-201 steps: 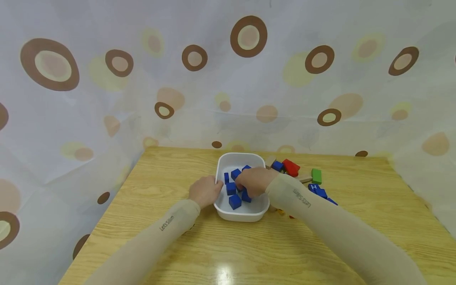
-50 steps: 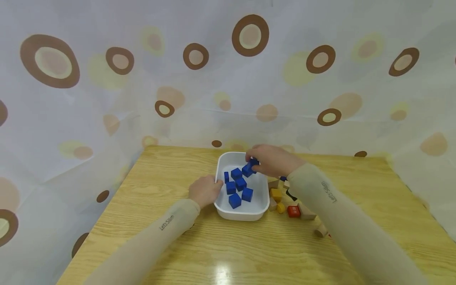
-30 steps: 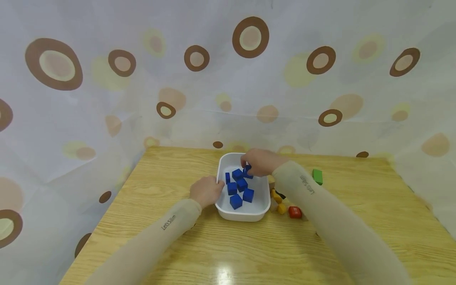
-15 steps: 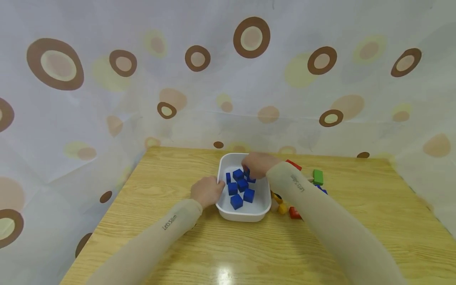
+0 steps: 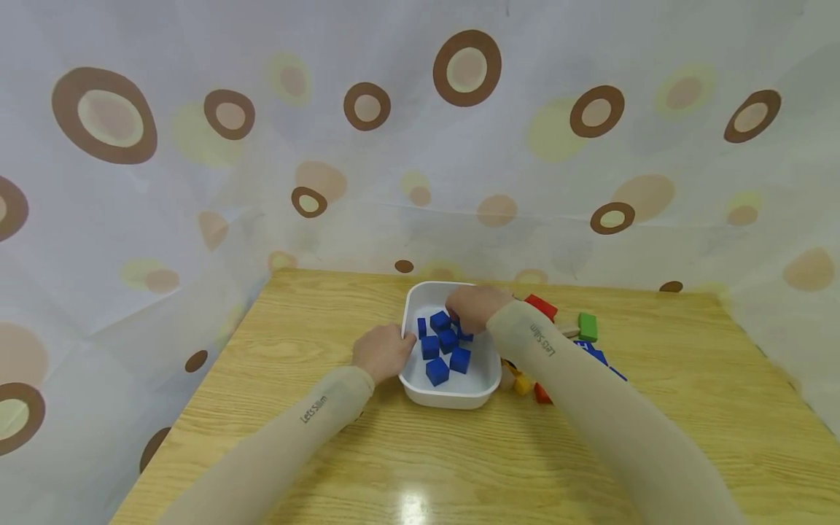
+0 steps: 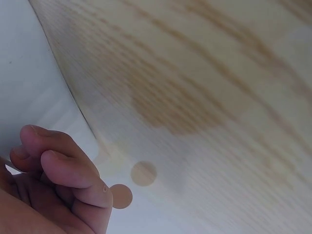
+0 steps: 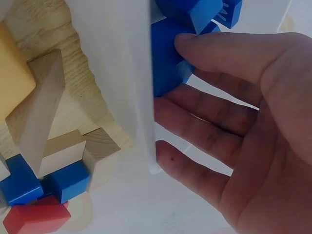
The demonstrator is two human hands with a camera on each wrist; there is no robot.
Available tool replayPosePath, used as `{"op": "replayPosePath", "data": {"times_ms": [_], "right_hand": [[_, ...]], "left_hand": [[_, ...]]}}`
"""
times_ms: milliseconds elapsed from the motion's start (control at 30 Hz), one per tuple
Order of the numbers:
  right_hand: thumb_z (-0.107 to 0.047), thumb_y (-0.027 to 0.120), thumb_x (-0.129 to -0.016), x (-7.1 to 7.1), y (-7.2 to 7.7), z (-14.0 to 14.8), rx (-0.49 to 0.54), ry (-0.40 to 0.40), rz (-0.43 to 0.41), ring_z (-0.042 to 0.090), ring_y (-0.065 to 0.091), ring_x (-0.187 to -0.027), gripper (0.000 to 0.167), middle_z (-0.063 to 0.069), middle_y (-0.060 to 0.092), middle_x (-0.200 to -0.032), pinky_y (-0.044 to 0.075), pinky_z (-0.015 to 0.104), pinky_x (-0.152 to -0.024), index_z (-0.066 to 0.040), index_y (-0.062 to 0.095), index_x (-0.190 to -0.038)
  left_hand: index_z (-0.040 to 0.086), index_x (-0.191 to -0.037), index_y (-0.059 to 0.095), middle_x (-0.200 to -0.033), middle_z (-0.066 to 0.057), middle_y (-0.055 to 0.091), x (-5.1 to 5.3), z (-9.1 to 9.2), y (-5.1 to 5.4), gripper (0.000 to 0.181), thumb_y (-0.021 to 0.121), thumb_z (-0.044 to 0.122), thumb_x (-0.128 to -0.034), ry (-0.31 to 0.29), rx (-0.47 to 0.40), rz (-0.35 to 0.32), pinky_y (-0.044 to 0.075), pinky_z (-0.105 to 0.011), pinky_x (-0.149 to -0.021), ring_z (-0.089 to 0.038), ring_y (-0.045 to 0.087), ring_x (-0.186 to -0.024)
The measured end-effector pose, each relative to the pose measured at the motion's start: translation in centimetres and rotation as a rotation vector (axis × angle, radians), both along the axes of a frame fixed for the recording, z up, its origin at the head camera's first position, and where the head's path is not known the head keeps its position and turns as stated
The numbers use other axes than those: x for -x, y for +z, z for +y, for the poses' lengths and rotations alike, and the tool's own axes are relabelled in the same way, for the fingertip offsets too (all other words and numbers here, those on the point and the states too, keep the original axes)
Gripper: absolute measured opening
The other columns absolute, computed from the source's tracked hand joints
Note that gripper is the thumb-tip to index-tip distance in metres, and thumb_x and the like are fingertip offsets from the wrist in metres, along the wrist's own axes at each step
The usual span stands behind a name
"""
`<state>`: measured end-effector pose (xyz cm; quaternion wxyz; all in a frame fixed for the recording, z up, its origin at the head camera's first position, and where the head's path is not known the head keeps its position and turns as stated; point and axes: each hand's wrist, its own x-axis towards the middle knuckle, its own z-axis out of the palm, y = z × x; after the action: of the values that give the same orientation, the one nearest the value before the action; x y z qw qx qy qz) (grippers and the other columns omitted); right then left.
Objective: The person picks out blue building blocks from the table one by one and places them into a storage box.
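A white plastic tub (image 5: 449, 400) holds several blue blocks (image 5: 437, 371), mostly cubes. My left hand (image 5: 383, 352) grips the tub's left wall, thumb over the rim; the left wrist view shows curled fingers (image 6: 68, 168) at its outer side. My right hand (image 5: 479, 306) is down inside the tub near its back right corner. In the right wrist view, its thumb and fingers pinch a blue block (image 7: 168, 58) with a rounded side, close to the tub wall. Other blue blocks lie against or just beyond that one. From the head view, the right hand mostly hides this block.
Right of the tub lie loose blocks: a red one (image 5: 542, 306), a green one (image 5: 587, 327), a yellow one (image 5: 522, 384) and blue ones (image 5: 590, 350). My right forearm covers part of this pile. A patterned curtain (image 5: 394, 182) stands behind the wooden table (image 5: 315, 313).
My right hand has come from the tub's right back rim down into the tub, carrying a blue block among the others. My left hand has kept its hold on the tub wall.
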<state>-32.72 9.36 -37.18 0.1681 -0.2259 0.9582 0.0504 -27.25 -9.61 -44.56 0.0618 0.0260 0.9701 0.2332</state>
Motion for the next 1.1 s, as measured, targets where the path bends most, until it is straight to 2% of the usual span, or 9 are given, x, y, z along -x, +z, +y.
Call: {"op": "replayPosePath", "data": {"times_ms": [467, 700, 933, 1100], "right_hand": [[-0.011, 0.070, -0.092, -0.2, -0.5, 0.7, 0.039, 0.032, 0.018, 0.020, 0.059, -0.090, 0.020, -0.002, 0.066, -0.096, 0.053, 0.037, -0.092, -0.015, 0.070, -0.112], [-0.018, 0.071, -0.093, -1.6, 0.4, 1.9, 0.143, 0.047, 0.058, 0.020, 0.061, -0.096, 0.028, 0.000, 0.070, -0.112, 0.053, 0.043, -0.098, -0.016, 0.069, -0.121], [-0.022, 0.068, -0.096, -2.7, 0.9, 4.1, 0.193, 0.127, 0.130, 0.017, 0.063, -0.095, 0.019, 0.002, 0.072, -0.113, 0.056, 0.039, -0.091, -0.016, 0.070, -0.113], [-0.024, 0.066, -0.097, -3.7, 1.2, 5.7, 0.230, 0.098, 0.108, 0.017, 0.063, -0.093, 0.019, 0.002, 0.070, -0.115, 0.057, 0.037, -0.086, -0.018, 0.070, -0.114]], "left_hand": [[0.012, -0.080, 0.061, -0.069, -0.004, 0.060, 0.0, 0.4, 0.1, 0.040, 0.044, 0.040, -0.1033, 0.001, -0.017, -0.025, 0.044, -0.031, -0.055, -0.018, 0.059, -0.060], [0.012, -0.079, 0.060, -0.068, -0.003, 0.060, 0.1, 0.4, 0.0, 0.040, 0.044, 0.040, -0.1031, -0.003, -0.011, -0.007, 0.044, -0.031, -0.054, -0.017, 0.059, -0.059], [0.013, -0.075, 0.060, -0.067, -0.002, 0.059, 0.3, 0.2, -0.2, 0.040, 0.044, 0.038, -0.1022, -0.011, 0.012, 0.032, 0.042, -0.032, -0.053, -0.017, 0.057, -0.058], [0.013, -0.077, 0.060, -0.068, -0.003, 0.060, 0.3, 0.1, -0.2, 0.040, 0.043, 0.038, -0.1024, -0.003, 0.018, 0.015, 0.042, -0.031, -0.054, -0.017, 0.058, -0.059]]}}
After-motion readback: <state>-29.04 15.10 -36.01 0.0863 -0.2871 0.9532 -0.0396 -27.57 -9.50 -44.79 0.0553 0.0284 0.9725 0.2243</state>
